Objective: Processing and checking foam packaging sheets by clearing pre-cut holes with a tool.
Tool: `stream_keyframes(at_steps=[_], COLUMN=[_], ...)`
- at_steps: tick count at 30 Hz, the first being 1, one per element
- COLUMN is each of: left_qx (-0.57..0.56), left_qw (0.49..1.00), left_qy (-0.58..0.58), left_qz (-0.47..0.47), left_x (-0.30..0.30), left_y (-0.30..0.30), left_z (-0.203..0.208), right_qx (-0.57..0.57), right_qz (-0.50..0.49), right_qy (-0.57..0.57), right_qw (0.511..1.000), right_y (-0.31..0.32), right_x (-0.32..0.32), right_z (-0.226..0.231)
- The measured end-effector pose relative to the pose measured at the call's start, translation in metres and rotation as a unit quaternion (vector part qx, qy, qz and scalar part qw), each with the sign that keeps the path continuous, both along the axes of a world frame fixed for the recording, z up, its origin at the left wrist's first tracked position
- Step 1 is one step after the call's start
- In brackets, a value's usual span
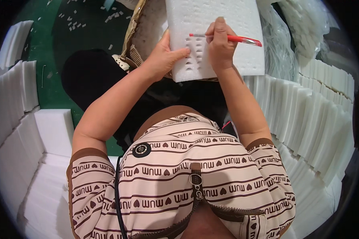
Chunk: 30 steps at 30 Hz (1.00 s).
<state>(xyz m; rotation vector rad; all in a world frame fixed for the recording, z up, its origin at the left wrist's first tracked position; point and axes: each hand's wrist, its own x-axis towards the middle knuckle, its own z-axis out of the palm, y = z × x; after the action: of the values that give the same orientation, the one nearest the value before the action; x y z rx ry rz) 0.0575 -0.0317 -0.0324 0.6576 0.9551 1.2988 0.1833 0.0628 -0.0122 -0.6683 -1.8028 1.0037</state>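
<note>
A thick white foam sheet [245, 59] lies tilted in front of me, with rows of small slots cut in its left part and fainter rows farther up. Its left edge is gripped by my left hand [162, 57], the thumb resting on top beside the slots and the other fingers hidden behind the edge. In my closed right hand [221, 46] is a red pen [243, 39], held sideways over the sheet. The pen's tip points left, above the topmost of the near slots; whether it touches the foam I cannot tell.
An open cardboard box [132, 30] stands under and behind the sheet. Stacked white foam sheets [303, 115] fill my right side, and more foam stacks [12, 91] line the left. Clear plastic wrap [277, 44] hangs at the far right. Small white scraps [115, 16] litter the green floor [48, 93].
</note>
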Motion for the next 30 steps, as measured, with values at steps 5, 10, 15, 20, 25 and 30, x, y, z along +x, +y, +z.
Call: stream_keyframes(at_steps=[5, 10, 15, 20, 25, 30], left_qx=[-0.008, 0.001, -0.005, 0.025, -0.033, -0.066], left_qw=[1.000, 1.000, 1.000, 1.000, 0.999, 0.998], left_qy=[0.019, -0.001, 0.002, 0.012, 0.006, 0.003], left_qz=[-0.012, 0.000, -0.005, -0.013, -0.028, -0.020], left_x=[0.003, 0.002, 0.005, 0.004, -0.004, -0.006], left_y=[0.000, 0.003, 0.000, -0.001, -0.001, 0.001], left_z=[0.006, 0.004, 0.002, 0.005, 0.015, 0.010], right_qx=[0.038, 0.012, 0.018, 0.134, -0.055, -0.076], right_qz=[0.001, -0.083, -0.083, -0.123, -0.077, -0.100], right_qy=[-0.014, -0.029, -0.028, -0.250, -0.110, -0.065], right_qw=[0.999, 0.996, 0.996, 0.951, 0.989, 0.990], right_y=[0.002, 0.011, 0.008, 0.002, -0.008, -0.018], right_x=[-0.005, 0.004, 0.015, 0.009, 0.015, 0.019], right_z=[0.003, 0.004, 0.012, 0.006, 0.014, 0.021])
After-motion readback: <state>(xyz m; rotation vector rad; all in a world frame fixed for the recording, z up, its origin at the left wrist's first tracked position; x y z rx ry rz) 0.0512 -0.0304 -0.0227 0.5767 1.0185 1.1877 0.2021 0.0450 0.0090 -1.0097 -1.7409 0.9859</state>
